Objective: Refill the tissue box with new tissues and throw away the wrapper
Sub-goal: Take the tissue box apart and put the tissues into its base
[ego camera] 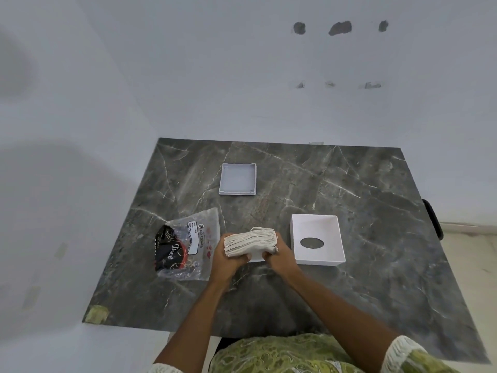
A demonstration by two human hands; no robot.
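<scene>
The dark marble desk gives you much free room, so the parts are spread apart and nothing gets in the way of another. The tissue box shell lies just to the right of your hands with its oval slot down on the desk and the open side up, I think so that the tissues can go in from the back. Its flat base waits further away, near the far edge, inner side up, well apart from the rest. The plastic wrapper lies crumpled to the left, already empty as it seems; you must still throw it away. The stack of tissues is between them, lifted a little above the desk. Your left hand and right hand press it from both sides, the fingers closed around the ends, probably to keep the loose sheets even before you put them in the shell.
</scene>
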